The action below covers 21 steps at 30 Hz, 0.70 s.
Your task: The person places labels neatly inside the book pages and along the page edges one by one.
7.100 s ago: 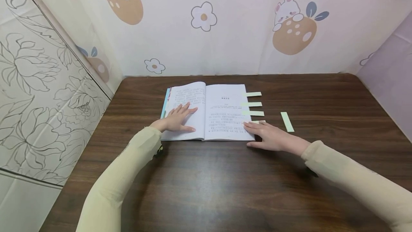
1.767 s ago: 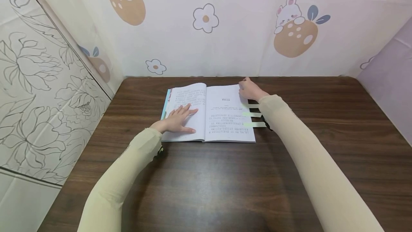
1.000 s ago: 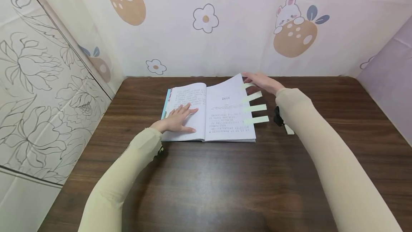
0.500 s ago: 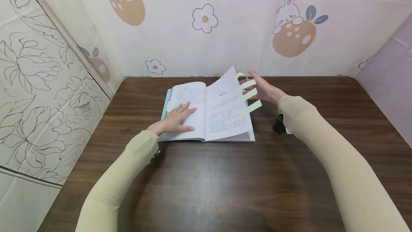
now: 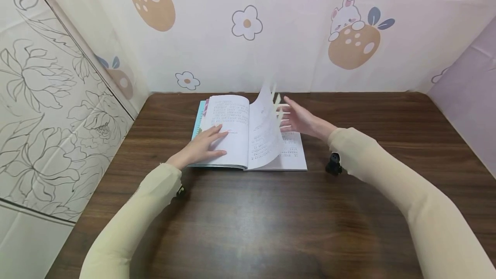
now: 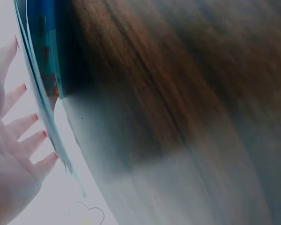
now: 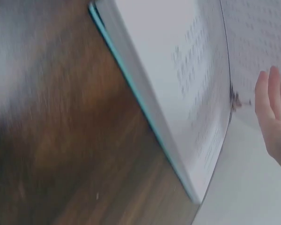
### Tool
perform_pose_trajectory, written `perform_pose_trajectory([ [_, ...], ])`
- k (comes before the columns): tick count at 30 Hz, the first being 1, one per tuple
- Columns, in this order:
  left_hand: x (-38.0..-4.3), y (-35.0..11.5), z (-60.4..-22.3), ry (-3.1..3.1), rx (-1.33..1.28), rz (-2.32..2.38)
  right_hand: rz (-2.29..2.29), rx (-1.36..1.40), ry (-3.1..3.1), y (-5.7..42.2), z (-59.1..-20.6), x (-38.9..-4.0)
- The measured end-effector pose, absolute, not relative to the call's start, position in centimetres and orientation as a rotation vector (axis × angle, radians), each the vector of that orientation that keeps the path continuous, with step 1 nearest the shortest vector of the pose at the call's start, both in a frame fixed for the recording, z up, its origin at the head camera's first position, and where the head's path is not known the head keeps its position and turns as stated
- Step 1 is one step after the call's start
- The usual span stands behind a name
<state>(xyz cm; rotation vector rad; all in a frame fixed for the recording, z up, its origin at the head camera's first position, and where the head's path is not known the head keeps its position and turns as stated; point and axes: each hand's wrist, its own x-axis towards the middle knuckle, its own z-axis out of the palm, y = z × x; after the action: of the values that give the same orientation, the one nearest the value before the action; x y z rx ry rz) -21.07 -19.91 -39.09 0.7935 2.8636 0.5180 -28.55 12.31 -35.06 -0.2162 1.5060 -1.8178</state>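
An open book [image 5: 228, 113] lies at the back of the table, its blue cover edge showing on the left. One page [image 5: 263, 134] stands up and curves leftward in mid-turn, blurred at its top. Several pale green sticky tabs [image 5: 277, 101] jut from that page's outer edge. My left hand [image 5: 199, 147] rests spread on the left page. My right hand [image 5: 302, 119] is behind the raised page with extended fingers, near the tabs; whether it touches the page is unclear. In the right wrist view, the right hand [image 7: 274, 122] shows straight fingers beside the book [image 7: 178, 61].
The dark wooden table [image 5: 248, 218] reaches a patterned wall cloth [image 5: 286, 55] right behind the book. A flower-patterned panel [image 5: 38, 98] borders it on the left. A small black device [image 5: 333, 164] sits under the right wrist.
The right hand went from the page's lower edge to its top corner, then lifted the tabbed page and swung it left. The left hand slid slightly left. The loose strip is now out of sight.
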Motion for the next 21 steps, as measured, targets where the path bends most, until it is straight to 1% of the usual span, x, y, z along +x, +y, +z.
perform_pose_trajectory([
  [6, -20.3, -20.3, -38.4, 2.925, 0.822, 0.505, -1.690, -0.333, 1.651, 10.5, -35.4, -27.1],
  [16, -19.2, -20.9, -37.5, 3.035, 0.981, 0.486, -1.548, -0.586, 1.877, 8.9, -36.2, -25.0],
  [21, -18.6, -21.3, -36.9, 3.056, 0.964, 0.509, -1.478, -0.651, 1.973, 8.3, -36.5, -24.4],
])
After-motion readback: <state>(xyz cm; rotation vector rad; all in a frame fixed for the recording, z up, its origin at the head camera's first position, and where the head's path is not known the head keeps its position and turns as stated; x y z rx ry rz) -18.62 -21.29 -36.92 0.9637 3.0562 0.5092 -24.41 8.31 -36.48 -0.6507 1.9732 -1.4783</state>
